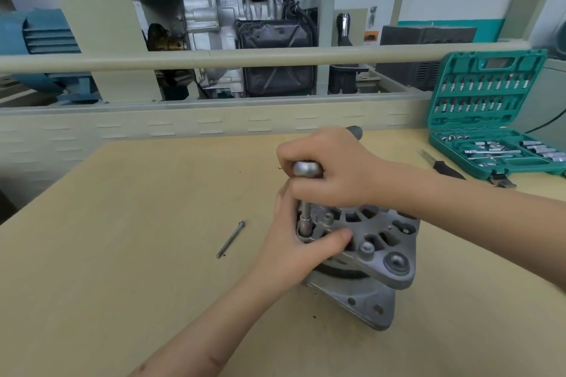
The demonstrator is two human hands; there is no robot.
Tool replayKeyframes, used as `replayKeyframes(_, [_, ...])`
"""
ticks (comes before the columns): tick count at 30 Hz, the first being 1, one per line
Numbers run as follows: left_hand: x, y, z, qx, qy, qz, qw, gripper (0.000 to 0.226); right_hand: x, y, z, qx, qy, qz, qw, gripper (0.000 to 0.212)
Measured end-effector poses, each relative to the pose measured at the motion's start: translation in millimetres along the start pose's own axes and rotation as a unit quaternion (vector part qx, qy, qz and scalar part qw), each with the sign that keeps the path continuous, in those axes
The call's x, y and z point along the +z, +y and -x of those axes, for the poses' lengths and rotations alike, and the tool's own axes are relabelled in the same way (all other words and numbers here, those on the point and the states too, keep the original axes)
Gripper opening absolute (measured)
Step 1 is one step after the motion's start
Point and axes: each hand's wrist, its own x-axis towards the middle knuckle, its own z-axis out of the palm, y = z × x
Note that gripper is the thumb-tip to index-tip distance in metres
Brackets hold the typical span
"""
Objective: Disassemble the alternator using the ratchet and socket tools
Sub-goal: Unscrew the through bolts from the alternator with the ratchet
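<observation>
— Where's the alternator sitting?

— On the desk, under both hands. The left hand wraps the near-left edge of the housing, thumb laid across the top face and fingers curled round the rim. The right hand is closed on the ratchet, whose head sits just above the alternator; its handle end pokes out behind the knuckles.

— And the socket?

— The socket drops straight down from the ratchet head onto a fastener at the alternator's left edge, right beside the left thumb.

— Will the thing shift?

— I'd judge it heavy and stiff, cast metal, so it stays put fairly well, but the rounded body could rock when torque goes on. Holding the rim and ears, as the left hand does, looks the sensible grip; the vent slots are poor purchase.

— Anything already out?

— One long bolt lies loose, left of the alternator. The green tool case stands open, well to its right.
</observation>
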Motion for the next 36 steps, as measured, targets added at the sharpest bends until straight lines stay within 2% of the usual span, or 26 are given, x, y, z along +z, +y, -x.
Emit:
replayKeyframes(5, [0,-6,0,-0.008,0.008,-0.008,1.0,0.071,-9,-7,8,-0.063,-0.047,0.119,0.99,0.016])
replayKeyframes(7, [1,-5,1,-0.007,0.007,-0.004,1.0,0.07,-15,-12,9,-0.026,-0.099,0.155,0.983,0.019])
replayKeyframes(10, [3,-2,3,0.002,0.01,0.012,1.0,0.056,-24,-18,10,0.058,-0.162,0.146,0.974,0.022])
replayKeyframes(14, [5,-1,4,0.0,0.027,0.013,1.0,0.057,-18,-27,12,0.109,-0.154,0.155,0.97,0.023])
replayKeyframes(18, [4,-2,4,-0.004,0.02,0.009,1.0,0.063,-15,-34,13,0.119,-0.147,0.188,0.964,0.027])
replayKeyframes(22, [2,-3,3,-0.01,0.01,0.015,1.0,0.074,-26,-36,14,0.129,-0.183,0.141,0.964,0.028])
replayKeyframes(24, [1,-4,2,-0.011,0.003,0.018,1.0,0.075,-27,-36,16,0.107,-0.169,0.147,0.969,0.03])
replayKeyframes(27, [2,-3,1,-0.005,0.005,0.011,1.0,0.078,-18,-30,15,0.051,-0.075,0.205,0.975,0.031])
replayKeyframes(31, [3,-3,1,0.01,0.019,0.01,1.0,0.07,-2,-24,19,0.043,0.014,0.196,0.98,0.028])
replayKeyframes(34, [6,-3,2,0.014,0.032,-0.002,0.999,0.065,-1,-22,19,0.108,0.018,0.166,0.98,0.032])
replayKeyframes(36, [6,-5,1,0.015,0.042,0.002,0.999,0.069,3,-19,20,0.079,0.052,0.182,0.979,0.031])
